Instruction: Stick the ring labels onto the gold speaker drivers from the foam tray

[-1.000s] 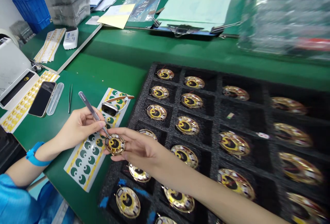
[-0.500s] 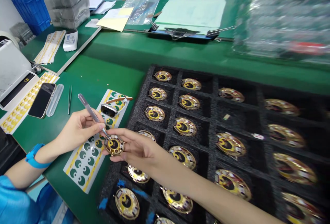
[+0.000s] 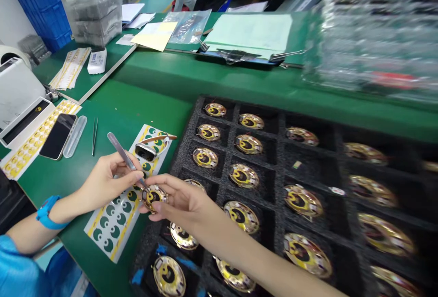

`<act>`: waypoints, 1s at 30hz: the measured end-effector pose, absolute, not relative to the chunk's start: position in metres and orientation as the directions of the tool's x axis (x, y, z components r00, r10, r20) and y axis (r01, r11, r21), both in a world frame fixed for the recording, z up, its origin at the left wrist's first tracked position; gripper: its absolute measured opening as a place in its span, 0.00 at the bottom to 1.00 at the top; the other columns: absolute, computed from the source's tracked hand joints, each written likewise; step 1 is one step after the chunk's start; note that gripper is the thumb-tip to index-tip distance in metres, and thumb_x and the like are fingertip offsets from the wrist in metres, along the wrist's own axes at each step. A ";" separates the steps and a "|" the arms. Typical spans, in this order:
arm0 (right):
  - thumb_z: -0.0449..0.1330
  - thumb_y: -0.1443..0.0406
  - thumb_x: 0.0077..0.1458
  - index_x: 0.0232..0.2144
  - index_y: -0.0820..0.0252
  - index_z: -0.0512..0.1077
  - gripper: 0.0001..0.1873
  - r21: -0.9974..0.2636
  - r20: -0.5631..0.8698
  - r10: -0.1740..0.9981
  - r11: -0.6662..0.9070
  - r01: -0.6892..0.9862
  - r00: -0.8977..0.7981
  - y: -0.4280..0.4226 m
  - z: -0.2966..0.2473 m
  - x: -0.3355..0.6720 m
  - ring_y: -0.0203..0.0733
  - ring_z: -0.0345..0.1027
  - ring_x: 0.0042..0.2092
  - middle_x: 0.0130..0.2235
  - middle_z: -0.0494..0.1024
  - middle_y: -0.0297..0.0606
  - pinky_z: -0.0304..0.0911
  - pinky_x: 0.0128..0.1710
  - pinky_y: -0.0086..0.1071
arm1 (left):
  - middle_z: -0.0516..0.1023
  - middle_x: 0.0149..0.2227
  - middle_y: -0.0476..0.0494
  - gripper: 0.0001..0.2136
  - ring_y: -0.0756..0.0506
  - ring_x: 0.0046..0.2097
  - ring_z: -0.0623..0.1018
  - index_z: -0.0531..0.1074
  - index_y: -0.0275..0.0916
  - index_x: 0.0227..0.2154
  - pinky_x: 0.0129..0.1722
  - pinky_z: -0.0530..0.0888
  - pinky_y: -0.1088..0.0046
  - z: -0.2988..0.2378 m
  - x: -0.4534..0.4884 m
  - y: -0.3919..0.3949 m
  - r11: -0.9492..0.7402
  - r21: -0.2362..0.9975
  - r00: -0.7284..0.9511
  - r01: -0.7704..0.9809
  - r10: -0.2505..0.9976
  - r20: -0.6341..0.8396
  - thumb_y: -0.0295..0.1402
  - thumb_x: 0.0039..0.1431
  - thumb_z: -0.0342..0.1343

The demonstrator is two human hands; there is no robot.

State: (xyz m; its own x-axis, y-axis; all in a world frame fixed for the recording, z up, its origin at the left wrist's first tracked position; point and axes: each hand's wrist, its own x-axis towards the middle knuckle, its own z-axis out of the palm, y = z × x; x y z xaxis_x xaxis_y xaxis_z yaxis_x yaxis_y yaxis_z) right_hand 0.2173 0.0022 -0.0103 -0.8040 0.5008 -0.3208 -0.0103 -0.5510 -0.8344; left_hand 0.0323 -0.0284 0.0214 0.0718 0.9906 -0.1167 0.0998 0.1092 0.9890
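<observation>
My left hand (image 3: pixel 114 176) pinches a pair of metal tweezers (image 3: pixel 118 146), their tips pointing down at a round gold part. That gold disc-shaped part (image 3: pixel 153 196), with a yellow and black face, rests in the fingers of my right hand (image 3: pixel 183 201), thumb over its lower edge. Beneath the hands lies a white sticker sheet (image 3: pixel 112 224) with dark green cut-out shapes and yellow strips. A watch (image 3: pixel 145 152) with a brown and white strap sits on the sheet's upper end. Beside my right forearm, a black foam tray (image 3: pixel 219 180) bears many similar gold parts in its compartments.
Left on the green table are a phone (image 3: pixel 59 136), a clear case (image 3: pixel 75 136), other tweezers (image 3: pixel 95 136) and a yellow sticker sheet (image 3: pixel 25 147). A clipboard (image 3: pixel 246 37) with papers lies at the back. Stacked clear plastic trays (image 3: pixel 372 50) stand back right.
The whole view has shifted slightly, so the scene sits lower. My right thumb has moved up onto the gold part's face, and the part is turned a little; the tweezers stay at its edge.
</observation>
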 end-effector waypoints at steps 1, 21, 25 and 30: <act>0.66 0.58 0.50 0.41 0.56 0.66 0.19 -0.838 -0.323 0.513 -0.545 -0.011 -0.796 0.002 -0.010 0.217 0.31 0.75 0.35 0.49 0.73 0.38 0.71 0.36 0.26 | 0.73 0.26 0.50 0.05 0.53 0.29 0.76 0.68 0.34 0.29 0.31 0.73 0.79 0.022 0.033 -0.029 0.100 0.990 0.070 0.103 0.992 -0.107 0.29 0.55 0.58; 0.67 0.64 0.48 0.31 0.60 0.69 0.11 -0.829 -0.282 0.543 -0.553 -0.084 -0.791 0.000 -0.017 0.212 0.29 0.74 0.27 0.29 0.75 0.28 0.69 0.23 0.18 | 0.79 0.26 0.50 0.09 0.52 0.28 0.80 0.71 0.35 0.30 0.33 0.76 0.81 0.020 0.020 -0.031 0.006 0.978 -0.053 -0.208 0.998 -0.017 0.34 0.54 0.65; 0.65 0.60 0.52 0.34 0.60 0.70 0.11 -0.835 -0.261 0.517 -0.545 -0.079 -0.816 0.002 -0.016 0.216 0.31 0.76 0.31 0.31 0.76 0.30 0.73 0.28 0.22 | 0.79 0.25 0.49 0.11 0.53 0.27 0.79 0.70 0.35 0.30 0.31 0.75 0.82 0.020 0.023 -0.029 0.030 0.977 -0.023 -0.211 0.999 -0.035 0.35 0.53 0.66; 0.60 0.58 0.57 0.40 0.60 0.68 0.12 -0.833 -0.249 0.499 -0.547 -0.078 -0.830 0.005 -0.019 0.219 0.34 0.77 0.34 0.34 0.77 0.33 0.75 0.33 0.26 | 0.79 0.25 0.49 0.11 0.53 0.27 0.79 0.70 0.36 0.30 0.31 0.75 0.82 0.019 0.022 -0.028 0.029 0.980 -0.035 -0.196 0.999 -0.037 0.35 0.53 0.66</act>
State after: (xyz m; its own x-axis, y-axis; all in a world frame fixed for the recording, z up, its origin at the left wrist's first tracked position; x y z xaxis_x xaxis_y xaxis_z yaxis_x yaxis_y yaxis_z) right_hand 0.2192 0.0049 -0.0193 -0.8302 0.4986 -0.2492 -0.0784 -0.5471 -0.8334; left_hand 0.0218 -0.0282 0.0192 -0.0355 0.9987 -0.0365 -0.1963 0.0289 0.9801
